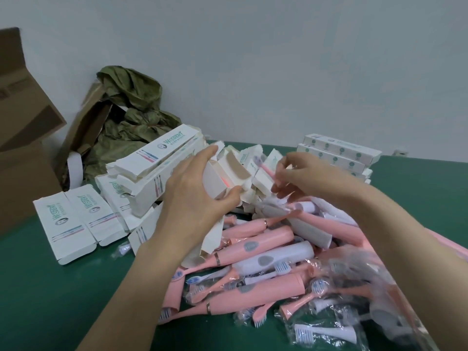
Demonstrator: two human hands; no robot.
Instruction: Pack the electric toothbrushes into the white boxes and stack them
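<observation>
Head camera is looking down on a dark green bench (50, 300) that is carrying everything. Above the middle of the bench, the left hand (195, 188) is gripping an open white cardboard box (222, 173), with the thumb under it and the fingers curled over its top. The box's open end, flaps spread, is facing the right hand (301, 178). The right hand is pinching the thin neck of a pink electric toothbrush (266, 168) between thumb and fingertips, just beside that open end. Something pink is showing inside the box; whether it belongs to the same toothbrush cannot be told.

Below both hands, spreading toward the near right corner, a heap of pink and white toothbrushes (266, 262) is lying, many of them in clear plastic bags (354, 274). Flat white printed boxes (76, 224) are lying near the left edge, and a loose pile of folded white boxes (152, 163) is rising just behind them. A neat stack of closed white boxes (339, 153) is sitting toward the far right edge. A brown cardboard carton (22, 148) and a crumpled olive-green bag (131, 110) are standing at the far left corner.
</observation>
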